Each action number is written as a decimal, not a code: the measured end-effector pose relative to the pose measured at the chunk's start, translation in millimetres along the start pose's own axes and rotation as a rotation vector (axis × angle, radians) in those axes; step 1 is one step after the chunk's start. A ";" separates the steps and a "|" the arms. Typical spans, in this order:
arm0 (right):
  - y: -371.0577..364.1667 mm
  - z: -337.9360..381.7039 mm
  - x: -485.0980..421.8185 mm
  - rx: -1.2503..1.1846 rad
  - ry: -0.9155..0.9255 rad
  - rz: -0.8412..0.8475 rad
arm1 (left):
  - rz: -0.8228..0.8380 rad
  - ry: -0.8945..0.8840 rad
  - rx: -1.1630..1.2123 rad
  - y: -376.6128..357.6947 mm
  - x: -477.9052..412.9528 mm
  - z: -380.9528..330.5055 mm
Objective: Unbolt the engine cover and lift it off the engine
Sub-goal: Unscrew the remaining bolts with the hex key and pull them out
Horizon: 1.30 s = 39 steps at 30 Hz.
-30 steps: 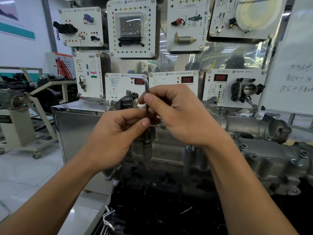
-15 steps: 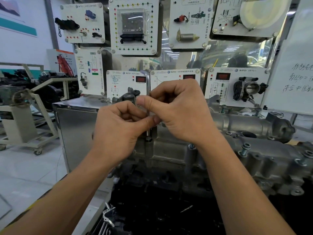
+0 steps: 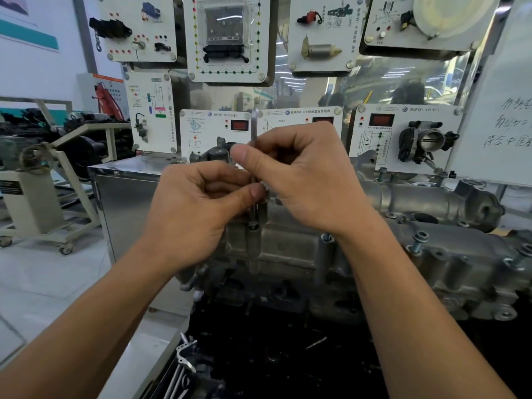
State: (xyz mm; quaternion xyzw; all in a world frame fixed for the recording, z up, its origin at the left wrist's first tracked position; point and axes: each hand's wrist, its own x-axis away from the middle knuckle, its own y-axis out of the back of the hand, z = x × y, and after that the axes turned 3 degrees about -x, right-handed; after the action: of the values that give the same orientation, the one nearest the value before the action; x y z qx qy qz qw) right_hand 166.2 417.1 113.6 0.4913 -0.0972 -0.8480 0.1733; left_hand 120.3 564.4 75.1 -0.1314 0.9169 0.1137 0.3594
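Observation:
The grey cast-aluminium engine cover (image 3: 449,254) stretches from centre to right on the engine. A thin steel hex key (image 3: 254,125) stands upright, its lower end in a bolt (image 3: 253,225) at the cover's left end. My left hand (image 3: 198,214) pinches the key's shaft between thumb and curled fingers. Just above it, my right hand (image 3: 311,180) grips the same shaft with thumb and fingers. Other bolts, such as a raised bolt (image 3: 417,243) on the right, stick up from the cover.
A display wall of white sensor panels (image 3: 227,36) stands close behind the engine, with a throttle body panel (image 3: 403,136) at right. A steel cabinet (image 3: 126,197) sits at left, a whiteboard (image 3: 506,110) at far right, and loose metal parts (image 3: 184,361) lie below.
The view has risen slightly. Both hands stay on the hex key; the left hand's fingers have curled tighter and its thumb has shifted along the shaft as the key is turned.

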 end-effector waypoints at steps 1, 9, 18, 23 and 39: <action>-1.2 -0.3 -0.1 -0.010 -0.010 -0.024 | -0.010 -0.012 -0.014 -1.0 -0.8 -0.2; -1.5 -1.3 -0.3 -0.036 -0.026 -0.043 | 0.075 -0.004 -0.029 0.3 -6.5 -1.7; 1.9 -0.6 -0.3 0.025 0.011 0.089 | 0.202 0.009 0.050 6.6 -0.9 -0.7; -1.6 -2.2 -1.0 -0.095 -0.029 -0.036 | 0.060 0.005 0.059 0.5 -3.2 1.4; 3.4 0.0 -1.0 -0.052 -0.016 0.100 | 0.162 -0.012 0.000 6.5 -3.0 0.7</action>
State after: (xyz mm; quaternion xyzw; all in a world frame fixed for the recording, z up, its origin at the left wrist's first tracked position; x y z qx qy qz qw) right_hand 167.3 414.3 115.5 0.4745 -0.1008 -0.8444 0.2275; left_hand 120.7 571.2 77.4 -0.0563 0.9224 0.1433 0.3543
